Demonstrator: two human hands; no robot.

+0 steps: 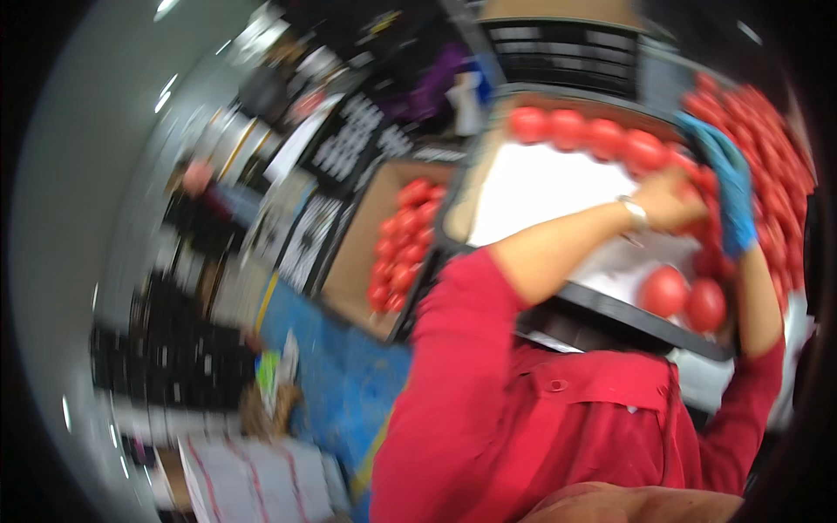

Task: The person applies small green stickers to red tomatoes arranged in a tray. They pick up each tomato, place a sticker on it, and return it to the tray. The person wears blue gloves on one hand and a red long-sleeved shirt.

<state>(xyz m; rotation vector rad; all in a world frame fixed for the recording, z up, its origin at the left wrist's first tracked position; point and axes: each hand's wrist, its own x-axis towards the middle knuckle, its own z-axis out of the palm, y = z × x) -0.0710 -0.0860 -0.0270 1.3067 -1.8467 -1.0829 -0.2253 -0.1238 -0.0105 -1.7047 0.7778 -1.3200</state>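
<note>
A black crate with a white liner lies before me. A row of red tomatoes runs along its far side, and more tomatoes sit at its near right corner. My left hand, bare with a bracelet at the wrist, reaches across the crate among the tomatoes at its right end; blur hides whether it grips one. My right hand, in a blue glove, is beside it at the crate's right end, fingers extended towards the far side. Whether its palm holds a tomato is hidden.
A large heap of tomatoes lies on the right. Left of the crate stands a cardboard-lined crate partly filled with smaller-looking tomatoes. A black crate is beyond the far side. Stacked black crates and a white box stand further left.
</note>
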